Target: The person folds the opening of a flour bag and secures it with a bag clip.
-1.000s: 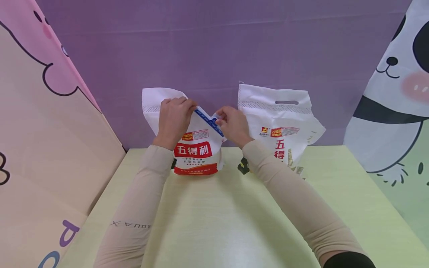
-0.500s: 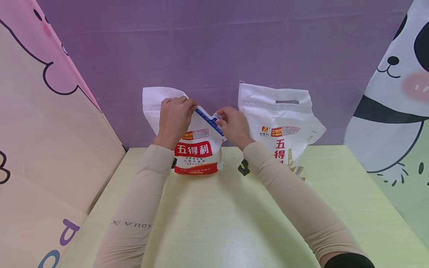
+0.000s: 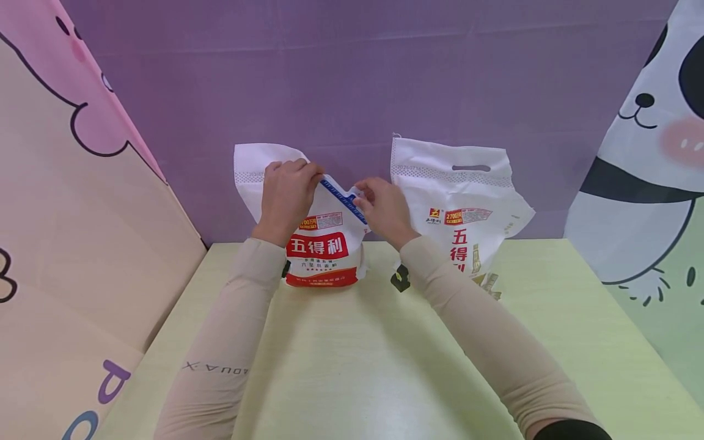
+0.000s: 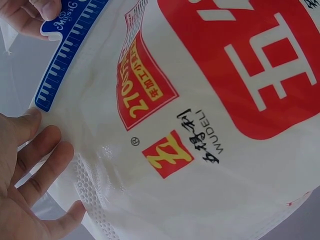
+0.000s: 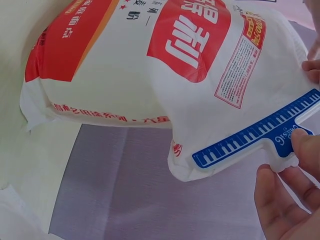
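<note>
Flour bag (image 3: 323,244) stood upright at center of the head view, at the far edge of the yellow-green table (image 3: 352,366), against the purple backdrop (image 3: 352,73). White bag, red label, orange band at the bottom. A blue clip (image 3: 343,198) with ruler marks ran diagonally across the folded top of the bag.

Left hand (image 3: 286,195) sat on the bag's upper left, fingers curled over the top edge and gripping the white fabric. In the left wrist view the fingers (image 4: 35,160) lay close together against the dotted seam, just below the end of the blue clip (image 4: 65,55).

Right hand (image 3: 385,208) was at the clip's right end, thumb and fingers pinching its tab. Right wrist view showed the fingertips (image 5: 305,150) clamped on the tab at lower right of the frame, the clip (image 5: 255,132) spanning the bag's (image 5: 165,70) folded edge.

Second white bag (image 3: 462,208) with a handle slot leaned on the backdrop, right of center, just beside the right hand. Pink cartoon panel (image 3: 66,183) at left of the frame, panda panel (image 3: 649,153) at right. Both arms wore beige sleeves (image 3: 231,342).
</note>
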A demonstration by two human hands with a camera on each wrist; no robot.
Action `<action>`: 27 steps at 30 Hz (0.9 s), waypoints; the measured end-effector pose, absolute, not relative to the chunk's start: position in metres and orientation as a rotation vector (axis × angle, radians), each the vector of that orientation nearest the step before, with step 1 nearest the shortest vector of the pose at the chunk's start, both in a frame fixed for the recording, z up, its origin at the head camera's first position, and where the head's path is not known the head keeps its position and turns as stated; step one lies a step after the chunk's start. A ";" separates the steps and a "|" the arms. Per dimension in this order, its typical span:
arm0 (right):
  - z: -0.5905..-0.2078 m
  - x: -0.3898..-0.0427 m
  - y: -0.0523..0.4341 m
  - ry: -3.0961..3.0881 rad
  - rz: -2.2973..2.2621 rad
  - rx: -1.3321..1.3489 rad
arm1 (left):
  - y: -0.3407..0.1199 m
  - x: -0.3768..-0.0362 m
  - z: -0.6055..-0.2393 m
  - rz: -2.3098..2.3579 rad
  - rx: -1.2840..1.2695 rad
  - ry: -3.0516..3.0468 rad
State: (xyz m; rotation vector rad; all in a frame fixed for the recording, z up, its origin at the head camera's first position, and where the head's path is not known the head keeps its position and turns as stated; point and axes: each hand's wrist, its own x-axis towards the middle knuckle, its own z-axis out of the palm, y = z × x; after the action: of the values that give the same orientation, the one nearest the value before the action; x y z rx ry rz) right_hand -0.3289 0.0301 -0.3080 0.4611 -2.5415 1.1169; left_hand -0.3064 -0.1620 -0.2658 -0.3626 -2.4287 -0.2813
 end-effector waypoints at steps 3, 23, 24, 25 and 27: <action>-0.309 -0.327 0.031 -2.541 1.091 0.477 | -0.162 -0.307 -0.266 -0.283 -0.366 -2.423; -0.328 -0.313 0.049 -2.425 1.211 0.521 | -0.163 -0.307 -0.268 -0.305 -0.386 -2.398; -0.329 -0.312 0.050 -2.421 1.221 0.529 | -0.162 -0.307 -0.268 -0.303 -0.387 -2.396; -0.331 -0.311 0.052 -2.416 1.229 0.536 | -0.162 -0.306 -0.268 -0.300 -0.387 -2.395; -0.333 -0.309 0.054 -2.400 1.256 0.556 | -0.163 -0.306 -0.268 -0.296 -0.384 -2.393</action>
State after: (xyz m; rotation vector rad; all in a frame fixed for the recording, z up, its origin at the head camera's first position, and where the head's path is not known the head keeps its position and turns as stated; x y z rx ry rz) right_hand -0.3090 0.0543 -0.3330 0.5563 -2.3997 1.2558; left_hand -0.3059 -0.1626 -0.2682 -0.3841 -2.3932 -0.2960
